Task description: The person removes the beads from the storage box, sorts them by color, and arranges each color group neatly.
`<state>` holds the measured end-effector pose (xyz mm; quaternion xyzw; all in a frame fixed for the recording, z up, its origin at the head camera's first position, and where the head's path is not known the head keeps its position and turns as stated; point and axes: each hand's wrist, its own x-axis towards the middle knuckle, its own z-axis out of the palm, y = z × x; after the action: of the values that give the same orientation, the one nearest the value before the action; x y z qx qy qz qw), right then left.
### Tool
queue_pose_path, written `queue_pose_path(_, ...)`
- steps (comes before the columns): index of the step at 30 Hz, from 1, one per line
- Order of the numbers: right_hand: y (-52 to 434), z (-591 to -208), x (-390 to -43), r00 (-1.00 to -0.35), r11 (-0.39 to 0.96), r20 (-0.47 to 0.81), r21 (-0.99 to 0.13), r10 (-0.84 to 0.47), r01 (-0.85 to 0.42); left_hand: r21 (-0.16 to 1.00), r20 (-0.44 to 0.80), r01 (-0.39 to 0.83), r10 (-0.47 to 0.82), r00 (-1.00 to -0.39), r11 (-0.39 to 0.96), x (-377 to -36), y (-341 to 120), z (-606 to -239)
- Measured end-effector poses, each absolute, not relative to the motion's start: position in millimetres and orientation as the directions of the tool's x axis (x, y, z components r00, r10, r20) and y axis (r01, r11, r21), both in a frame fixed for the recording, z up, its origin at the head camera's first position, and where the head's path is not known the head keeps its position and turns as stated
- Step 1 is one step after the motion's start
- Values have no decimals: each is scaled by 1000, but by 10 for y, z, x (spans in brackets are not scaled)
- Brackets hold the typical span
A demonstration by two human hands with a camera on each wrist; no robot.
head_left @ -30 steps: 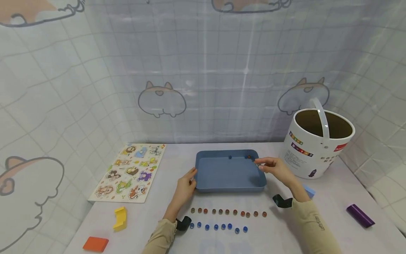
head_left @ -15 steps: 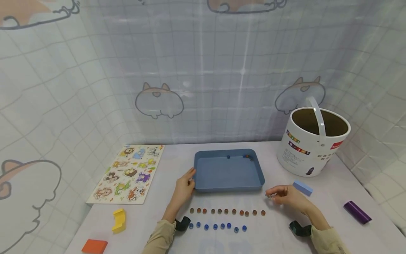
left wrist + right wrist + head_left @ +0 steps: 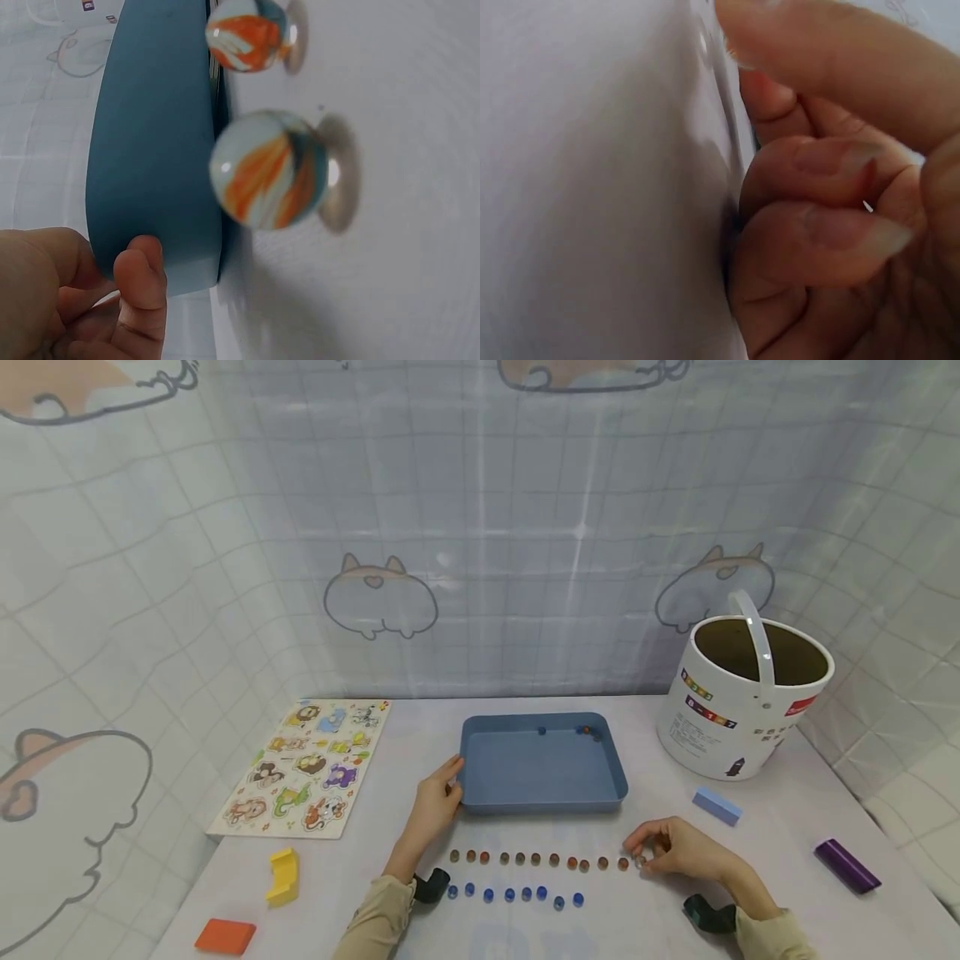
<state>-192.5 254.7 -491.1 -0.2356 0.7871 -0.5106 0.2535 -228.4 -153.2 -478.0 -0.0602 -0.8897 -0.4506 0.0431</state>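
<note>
The right hand (image 3: 671, 850) had come from the blue tray (image 3: 542, 797) down to the counter's front, pinching a marble (image 3: 640, 861) beside the orange row's (image 3: 537, 860) right end, extending it. The left hand (image 3: 437, 797) kept its fingers curled against the tray's corner.

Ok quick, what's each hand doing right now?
Left hand: grip on the near left corner of the blue tray.
Right hand: fingers curled, pinching a marble at the right end of the orange row.
</note>
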Motion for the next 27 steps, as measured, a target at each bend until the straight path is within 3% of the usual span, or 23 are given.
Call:
queue_pose_path(11, 2510, -4917, -1907, -738, 333, -134, -934, -662, -129, 789, 133, 141, 58, -989, 598, -2355, -1554, -4820)
queue_pose_path(16, 2530, -4868, -1917, -771, 407, -141, -898, -621, -164, 772, 133, 139, 57, -990, 621, -2374, -1569, -4822)
queue_pose_path(19, 2558, -4752, -1959, -809, 448, -130, -877, -573, -176, 780, 132, 144, 65, -989, 609, -2385, -1572, -4808)
queue_pose_path(27, 2494, -4260, -2359, -841, 364, -8, -903, -542, -227, 788, 150, 162, 70, -986, 594, -2422, -1568, -4792)
